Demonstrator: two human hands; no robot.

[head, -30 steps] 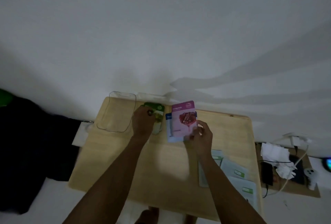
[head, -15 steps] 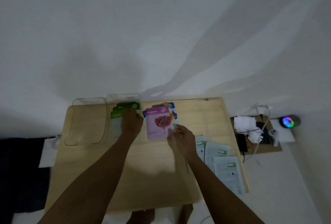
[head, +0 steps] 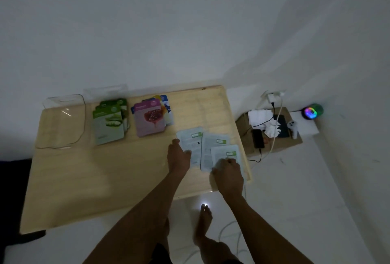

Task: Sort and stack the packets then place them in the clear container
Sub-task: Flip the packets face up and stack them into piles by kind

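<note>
On the wooden table (head: 109, 175) lies a fanned stack of green packets (head: 108, 123) and, to its right, a stack topped by a pink packet (head: 148, 120) over blue and yellow ones. Three pale face-down packets (head: 213, 147) overlap near the table's right edge. My left hand (head: 178, 156) rests on the left edge of the leftmost pale packet. Over the lower end of the rightmost pale packet lies my right hand (head: 228, 174), fingers curled on it. The clear container (head: 61, 122) stands at the far left of the table, with nothing visible in it.
A second clear piece (head: 105, 92) stands against the wall behind the green stack. Right of the table a low cardboard stand (head: 272, 132) holds a phone, tissues, cables and a small white figure. A glowing round speaker (head: 312, 111) sits in the corner. Bare feet show below the table.
Both hands left the green and pink stacks and moved right and nearer, onto the pale packets. The view has swung so the table sits further left.
</note>
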